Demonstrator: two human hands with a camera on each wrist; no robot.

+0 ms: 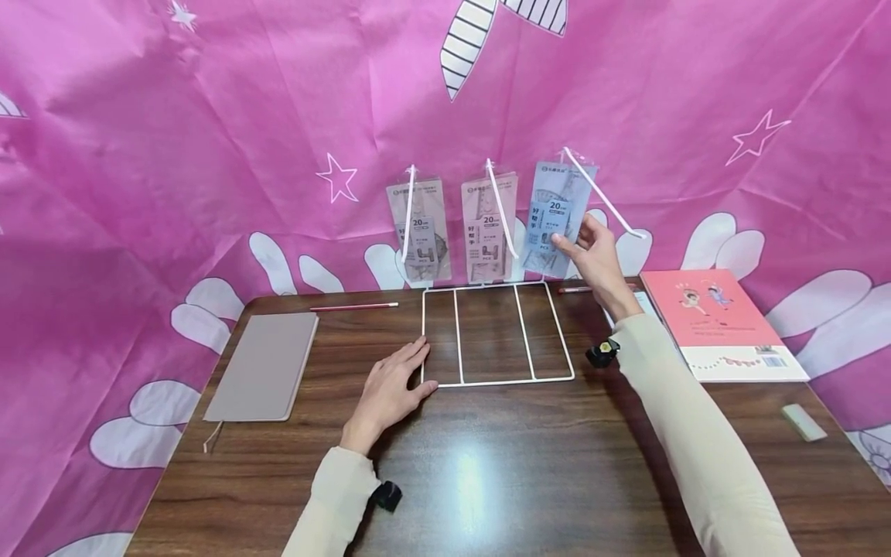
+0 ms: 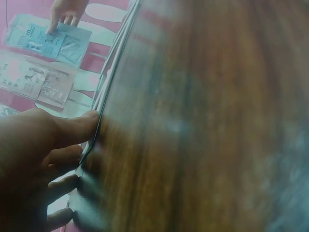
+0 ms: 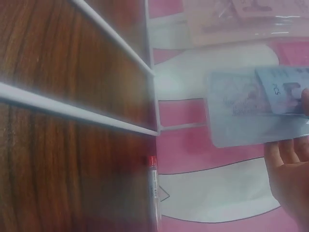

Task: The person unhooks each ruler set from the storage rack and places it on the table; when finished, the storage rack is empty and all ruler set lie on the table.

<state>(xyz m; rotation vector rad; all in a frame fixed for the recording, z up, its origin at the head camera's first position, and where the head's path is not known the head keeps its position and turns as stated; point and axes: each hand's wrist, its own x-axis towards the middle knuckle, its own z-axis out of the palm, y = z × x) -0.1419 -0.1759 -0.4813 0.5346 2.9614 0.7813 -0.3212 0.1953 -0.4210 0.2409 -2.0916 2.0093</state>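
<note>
A: What do you find, beginning from the left?

B: On the left of the counter [image 1: 543, 480] lies a grey notebook [image 1: 264, 367]; to its right, at the far edge, is a red pencil [image 1: 355, 307]; then comes the left hand [image 1: 391, 389], its fingers and thumb apart and rather straight, resting at the near left corner of the white wire rack [image 1: 494, 382].

A: And farther, above the rack?

B: A grey packet [image 1: 428, 201] hangs on the left, a pink packet [image 1: 480, 240] in the middle, and on the right is the blue packet [image 1: 557, 189]; the right hand [image 1: 599, 259] has it clamped between thumb and fingers, at its lower right edge; its top is at the upper end of the right prong [image 1: 602, 195].

A: So which step is this?

B: I judge that the blue packet is being handled at its prong while the other hand steadies the rack; whether it goes on or comes off, I cannot tell.

A: What would the next move call for?

B: A gentle guiding along the prong, or a careful release, I think; the left hand should press lightly, so that the rack does not tip.
</note>
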